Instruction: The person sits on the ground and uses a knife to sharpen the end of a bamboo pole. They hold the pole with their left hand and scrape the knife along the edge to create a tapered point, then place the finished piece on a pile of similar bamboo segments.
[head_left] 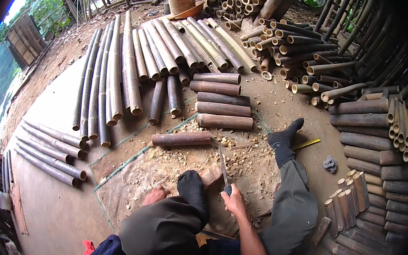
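**Knife in hand among cut bamboo**

The person sits on the ground with legs spread, both feet in dark socks. The right hand (234, 201) has its fingers wrapped tight around the handle of a long knife (223, 166), whose blade points up and away, its edge lying against a short bamboo piece (212, 175) that rests on the ground just beside the left foot (192, 184). The left hand (155, 195) lies on the ground left of that foot, fingers curled down; whether it grips anything I cannot tell. Wood chips (240, 155) litter the mat (126, 188) in front. A single bamboo section (181, 138) lies beyond them, with a row of similar sections (220, 104) behind it. A yellow tape measure (307, 143) lies beside the right foot (286, 134).
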Available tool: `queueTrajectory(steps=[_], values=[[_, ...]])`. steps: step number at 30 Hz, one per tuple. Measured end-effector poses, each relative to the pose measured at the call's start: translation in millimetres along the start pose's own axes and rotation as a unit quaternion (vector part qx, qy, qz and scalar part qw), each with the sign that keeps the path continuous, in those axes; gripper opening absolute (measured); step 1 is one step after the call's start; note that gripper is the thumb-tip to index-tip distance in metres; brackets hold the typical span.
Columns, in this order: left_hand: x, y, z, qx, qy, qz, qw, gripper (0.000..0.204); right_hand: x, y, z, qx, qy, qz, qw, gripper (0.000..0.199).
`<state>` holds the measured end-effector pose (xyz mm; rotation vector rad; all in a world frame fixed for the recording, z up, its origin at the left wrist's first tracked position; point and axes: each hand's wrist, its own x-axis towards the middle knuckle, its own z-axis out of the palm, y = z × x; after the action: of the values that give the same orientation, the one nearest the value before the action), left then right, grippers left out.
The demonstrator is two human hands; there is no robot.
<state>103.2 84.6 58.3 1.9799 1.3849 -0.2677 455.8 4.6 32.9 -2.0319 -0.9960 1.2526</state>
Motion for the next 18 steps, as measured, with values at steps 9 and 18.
queueTrajectory(steps=[9, 18], values=[[213.5, 31.3, -93.4, 0.128, 0.277, 0.103, 0.947, 0.081, -16.0, -42.2, 1.4, 0.193, 0.002, 0.038, 0.981, 0.033], [164.8, 107.4, -160.8, -0.461, 0.164, 0.163, 0.857, 0.064, -19.6, -44.0, -21.0, 0.295, 0.042, -0.006, 0.954, 0.026]])
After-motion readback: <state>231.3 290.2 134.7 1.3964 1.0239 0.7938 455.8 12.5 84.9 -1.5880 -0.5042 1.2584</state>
